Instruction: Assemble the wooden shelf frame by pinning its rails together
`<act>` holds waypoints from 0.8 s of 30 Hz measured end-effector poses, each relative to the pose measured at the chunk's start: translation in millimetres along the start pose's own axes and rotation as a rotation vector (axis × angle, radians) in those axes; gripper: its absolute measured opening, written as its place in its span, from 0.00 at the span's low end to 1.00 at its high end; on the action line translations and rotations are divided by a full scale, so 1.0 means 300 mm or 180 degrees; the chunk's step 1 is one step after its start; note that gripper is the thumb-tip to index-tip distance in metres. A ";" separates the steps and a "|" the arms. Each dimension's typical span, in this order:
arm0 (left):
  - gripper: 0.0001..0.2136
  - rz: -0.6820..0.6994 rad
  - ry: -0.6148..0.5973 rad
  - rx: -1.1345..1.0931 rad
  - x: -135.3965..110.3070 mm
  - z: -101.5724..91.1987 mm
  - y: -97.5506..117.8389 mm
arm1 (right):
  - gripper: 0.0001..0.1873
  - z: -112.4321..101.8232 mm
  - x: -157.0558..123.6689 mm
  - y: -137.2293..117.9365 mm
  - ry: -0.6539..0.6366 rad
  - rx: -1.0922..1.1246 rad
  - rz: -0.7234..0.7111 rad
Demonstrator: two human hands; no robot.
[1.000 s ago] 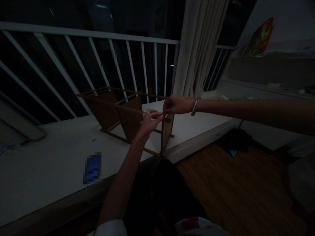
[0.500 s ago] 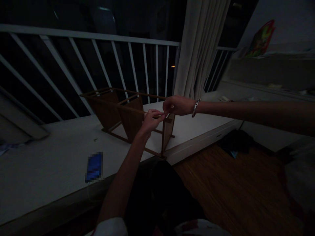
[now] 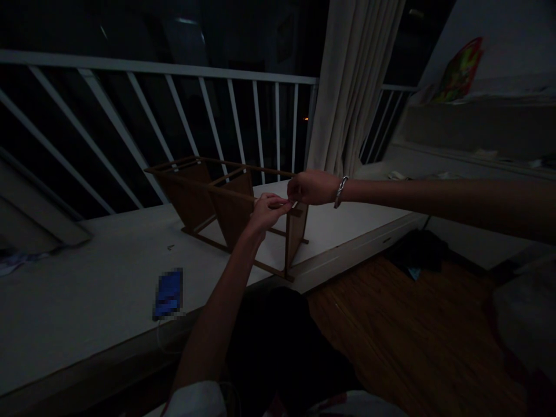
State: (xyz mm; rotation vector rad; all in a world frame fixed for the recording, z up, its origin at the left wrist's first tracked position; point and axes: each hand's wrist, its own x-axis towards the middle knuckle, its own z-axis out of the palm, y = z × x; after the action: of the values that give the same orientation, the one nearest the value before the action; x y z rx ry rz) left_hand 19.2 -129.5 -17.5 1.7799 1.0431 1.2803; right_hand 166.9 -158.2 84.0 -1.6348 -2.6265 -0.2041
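Note:
A small brown wooden rack frame (image 3: 204,197) with upright panels stands on a white raised platform (image 3: 87,278). My left hand (image 3: 266,211) reaches up from below and pinches the frame's near top rail by its right end panel (image 3: 295,234). My right hand (image 3: 310,187), with a metal bracelet on the wrist, comes in from the right and is closed in a pinch at the same corner, fingertips nearly touching the left hand's. The room is dark, so what sits between the fingers is too small to make out.
A white railing (image 3: 174,110) runs behind the platform, with a pale curtain (image 3: 351,87) at its right. A blue lit phone (image 3: 168,293) lies near the platform's front edge. Wooden floor (image 3: 412,330) spreads to the right, with a dark bundle (image 3: 417,252) on it.
Both hands stay pinched at the frame's top right corner. The view has shifted slightly; the hands' grips look unchanged.

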 end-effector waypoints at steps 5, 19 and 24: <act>0.06 0.0007 -0.0029 0.0009 -0.006 -0.004 0.001 | 0.11 0.008 0.013 0.013 0.0072 0.0169 -0.0190; 0.06 0.0056 -0.0011 0.0044 -0.007 -0.001 -0.009 | 0.14 0.016 0.030 0.015 0.0049 0.0787 -0.0485; 0.08 0.0132 0.0045 0.0043 -0.007 0.002 -0.014 | 0.16 0.012 0.028 0.007 0.0037 0.0811 -0.0471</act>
State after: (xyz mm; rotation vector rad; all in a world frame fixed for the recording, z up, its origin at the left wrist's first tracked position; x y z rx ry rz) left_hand 18.6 -129.7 -22.1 1.8137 1.0296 1.3159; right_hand 165.0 -149.3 81.5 -1.3580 -2.6352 0.1127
